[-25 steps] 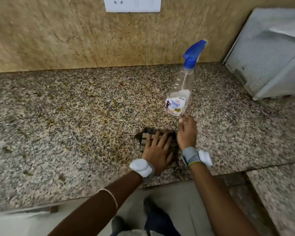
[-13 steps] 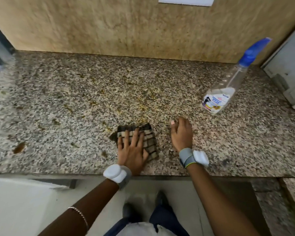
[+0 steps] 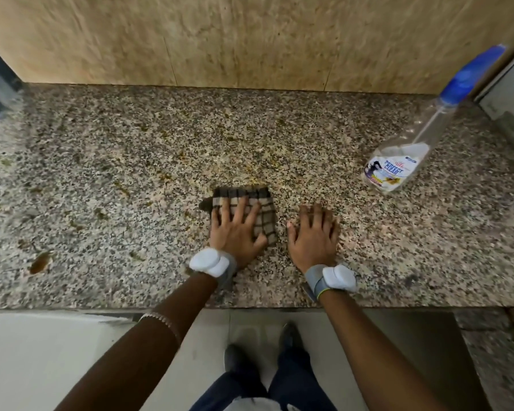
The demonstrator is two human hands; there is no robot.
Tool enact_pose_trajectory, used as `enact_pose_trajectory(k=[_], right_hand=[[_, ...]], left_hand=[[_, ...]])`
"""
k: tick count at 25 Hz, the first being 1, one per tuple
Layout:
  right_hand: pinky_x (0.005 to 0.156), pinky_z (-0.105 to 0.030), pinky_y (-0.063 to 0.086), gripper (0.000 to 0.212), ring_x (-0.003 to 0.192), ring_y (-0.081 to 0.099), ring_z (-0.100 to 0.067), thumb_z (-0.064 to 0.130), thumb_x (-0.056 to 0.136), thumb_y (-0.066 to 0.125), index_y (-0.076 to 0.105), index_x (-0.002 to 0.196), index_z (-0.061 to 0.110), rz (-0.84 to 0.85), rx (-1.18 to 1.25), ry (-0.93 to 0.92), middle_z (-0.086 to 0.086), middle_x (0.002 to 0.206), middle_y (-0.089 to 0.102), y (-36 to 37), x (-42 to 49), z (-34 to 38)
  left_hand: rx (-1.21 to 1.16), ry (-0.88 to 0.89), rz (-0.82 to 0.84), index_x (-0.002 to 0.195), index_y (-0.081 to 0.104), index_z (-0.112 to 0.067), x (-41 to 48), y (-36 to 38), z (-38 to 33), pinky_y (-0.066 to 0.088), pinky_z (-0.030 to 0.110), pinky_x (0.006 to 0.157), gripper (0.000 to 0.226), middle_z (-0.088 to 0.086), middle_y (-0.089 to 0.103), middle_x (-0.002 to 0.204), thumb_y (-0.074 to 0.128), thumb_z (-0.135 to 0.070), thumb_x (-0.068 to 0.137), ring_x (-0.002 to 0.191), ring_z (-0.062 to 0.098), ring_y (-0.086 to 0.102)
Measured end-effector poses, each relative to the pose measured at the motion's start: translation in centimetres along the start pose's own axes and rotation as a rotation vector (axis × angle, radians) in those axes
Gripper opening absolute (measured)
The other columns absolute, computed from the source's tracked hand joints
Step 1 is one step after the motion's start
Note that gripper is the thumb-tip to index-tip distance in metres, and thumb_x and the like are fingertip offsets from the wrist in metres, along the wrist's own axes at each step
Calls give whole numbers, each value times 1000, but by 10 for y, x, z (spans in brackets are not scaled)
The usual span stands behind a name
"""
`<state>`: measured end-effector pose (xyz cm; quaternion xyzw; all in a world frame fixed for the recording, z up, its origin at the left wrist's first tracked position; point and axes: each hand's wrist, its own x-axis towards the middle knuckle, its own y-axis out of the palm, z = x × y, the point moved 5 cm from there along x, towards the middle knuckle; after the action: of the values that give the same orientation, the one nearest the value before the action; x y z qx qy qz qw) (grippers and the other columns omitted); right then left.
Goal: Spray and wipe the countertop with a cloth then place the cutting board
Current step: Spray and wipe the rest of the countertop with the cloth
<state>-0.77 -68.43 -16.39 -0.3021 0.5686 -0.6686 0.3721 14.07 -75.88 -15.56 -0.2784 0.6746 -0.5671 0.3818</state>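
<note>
We're pressing our left hand [image 3: 238, 232], fingers spread flat, on the folded brown checked cloth [image 3: 260, 212]. Grime's lying mostly left and ahead on the speckled granite countertop [image 3: 101, 179], so we're guessing left. Our right hand [image 3: 313, 235] is resting open and empty, just beside.

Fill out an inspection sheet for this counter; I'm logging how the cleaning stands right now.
Surface: speckled granite countertop, brownish smears and a larger stain at front left.
Job's things: checked cloth flat on the counter; spray bottle standing at right, blue nozzle. Cutting board: nothing seen.
Clutter: nothing seen.
Grippers: left hand pressed flat on the cloth; right hand flat on bare counter, empty.
Cables: nothing seen.
Surroundings: tan tiled backsplash; grey-white appliance edge at far right; floor and shoes below.
</note>
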Motion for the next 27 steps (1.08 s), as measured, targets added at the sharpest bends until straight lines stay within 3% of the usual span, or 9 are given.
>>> enact_pose_trajectory(k=[3,7,10,12,16,19,23,27], right_hand=[[115,-53,7,58,143,12,-35,47,96,31,26,146,19,-2,17,-2,-10,156,18,-1,0,-1],[114,-54,9,57,143,14,-36,48,96,30,30,145,19,8,29,0,-10,155,20,-1,0,1],[111,-55,19,58,139,24,-38,46,92,29,43,138,16,-54,58,8,-14,150,32,-10,9,-4],[110,-55,23,58,137,27,-39,43,91,29,45,136,12,-82,71,17,-16,147,35,-17,28,-17],[112,-53,22,51,138,24,-39,39,96,36,40,139,11,-76,41,-52,-18,149,31,-30,75,-43],[111,-54,20,57,139,24,-39,46,95,28,40,140,14,-24,24,-99,-15,151,30,-20,90,-57],[106,-56,30,61,133,36,-40,48,90,23,49,134,14,-59,32,-105,-16,145,41,-16,92,-58],[107,-56,29,59,133,36,-40,46,90,27,49,133,13,-68,39,-121,-16,145,41,-14,91,-61]], left_hand=[[-24,10,8,150,0,-27,4,-2,-3,0,59,113,76,7,-2,159,19,-62,85,143,43,-6],[-58,65,-57,148,20,-31,-38,17,-1,6,62,112,79,11,10,158,15,-63,76,143,45,4],[-22,33,-36,148,6,-37,24,1,-11,3,60,112,72,10,0,159,11,-66,83,143,44,-2],[-4,18,-21,148,4,-37,58,-10,-27,5,60,114,67,9,1,159,20,-62,89,144,43,-2],[22,89,-31,149,3,-37,34,-3,-40,1,58,113,72,10,-2,159,7,-63,81,144,42,-1],[48,114,-20,148,7,-38,52,-6,-49,3,59,113,75,8,1,159,3,-65,77,144,41,2],[35,65,-23,148,7,-38,143,-26,-67,8,61,114,65,8,3,159,22,-62,90,144,40,4],[80,76,-58,148,6,-38,100,-10,-66,6,58,114,73,8,4,159,4,-64,81,145,38,3]])
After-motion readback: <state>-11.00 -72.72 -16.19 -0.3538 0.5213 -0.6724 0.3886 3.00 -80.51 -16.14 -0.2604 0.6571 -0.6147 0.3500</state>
